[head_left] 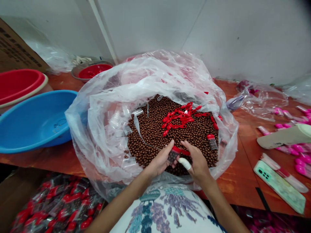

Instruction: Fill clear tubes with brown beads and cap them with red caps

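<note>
A: Where are the hands?

B: Low in the middle of the frame, close together over the near edge of a heap of brown beads [155,136]. The left hand [160,160] is curled around a small clear tube [173,156] filled with beads. The right hand [196,161] pinches the tube's red cap [181,150] at its top end; its thumb wears a white wrap.

A: And the beads sit in what?

B: A big clear plastic bag [102,119] opened wide on an orange-brown table [240,174]. A pile of loose red caps [182,118] lies on the beads, upper right of the heap, and another filled tube [212,141] lies to the right of the hands. Empty clear tubes are tucked along the bag's left side.

A: What else is about?

B: A blue basin [34,121] at left, a red basin [19,84] above it in the upper left, and a phone [279,186] at lower right. Packed tubes with red caps [55,207] fill the lower left corner.
</note>
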Demonstrator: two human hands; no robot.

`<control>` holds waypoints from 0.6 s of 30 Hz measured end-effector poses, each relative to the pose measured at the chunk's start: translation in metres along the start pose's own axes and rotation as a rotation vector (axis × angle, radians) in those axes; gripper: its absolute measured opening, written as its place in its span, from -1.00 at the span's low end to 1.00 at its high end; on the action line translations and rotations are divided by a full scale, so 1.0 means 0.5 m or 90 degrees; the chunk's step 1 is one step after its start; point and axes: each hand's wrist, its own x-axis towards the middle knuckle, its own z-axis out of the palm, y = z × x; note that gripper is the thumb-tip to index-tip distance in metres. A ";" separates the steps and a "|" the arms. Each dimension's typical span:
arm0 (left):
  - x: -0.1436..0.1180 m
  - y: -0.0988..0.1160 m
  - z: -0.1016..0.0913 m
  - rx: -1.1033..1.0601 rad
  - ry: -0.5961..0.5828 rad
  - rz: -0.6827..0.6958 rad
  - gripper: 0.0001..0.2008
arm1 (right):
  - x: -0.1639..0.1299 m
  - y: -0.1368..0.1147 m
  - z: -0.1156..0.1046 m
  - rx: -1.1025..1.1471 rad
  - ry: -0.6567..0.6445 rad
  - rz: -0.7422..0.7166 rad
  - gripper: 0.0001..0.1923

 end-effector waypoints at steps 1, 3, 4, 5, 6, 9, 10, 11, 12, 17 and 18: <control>-0.002 0.007 -0.001 -0.012 -0.020 -0.005 -0.48 | -0.010 0.005 0.001 0.022 0.053 0.067 -0.57; -0.006 0.019 -0.001 -0.030 -0.041 -0.010 -0.50 | -0.027 0.015 0.004 0.058 0.097 0.167 -0.78; -0.007 0.022 -0.001 -0.035 -0.037 -0.008 -0.53 | -0.033 0.018 0.006 0.072 0.084 0.188 -0.82; -0.007 0.023 0.000 -0.035 -0.028 -0.006 -0.55 | -0.036 0.020 0.008 0.084 0.057 0.189 -0.82; -0.007 0.021 0.002 -0.030 -0.017 -0.004 -0.57 | -0.037 0.019 0.010 0.096 0.037 0.181 -0.81; -0.002 0.004 0.010 -0.002 0.009 -0.007 -0.55 | -0.025 0.008 0.014 0.098 0.061 0.145 -0.77; 0.000 -0.003 0.013 0.007 0.016 -0.009 -0.53 | -0.019 0.002 0.015 0.078 0.067 0.126 -0.74; 0.001 -0.009 0.015 0.010 0.022 -0.006 -0.50 | -0.013 -0.004 0.015 0.048 0.060 0.101 -0.70; 0.003 -0.015 0.017 0.006 0.022 -0.001 -0.46 | -0.009 -0.009 0.015 0.011 0.042 0.072 -0.63; 0.006 -0.025 0.018 -0.042 -0.004 -0.017 -0.36 | -0.005 -0.027 0.023 -0.137 -0.039 -0.030 -0.23; 0.007 -0.024 0.018 -0.042 0.000 -0.022 -0.39 | -0.007 -0.028 0.026 -0.155 -0.039 -0.036 -0.21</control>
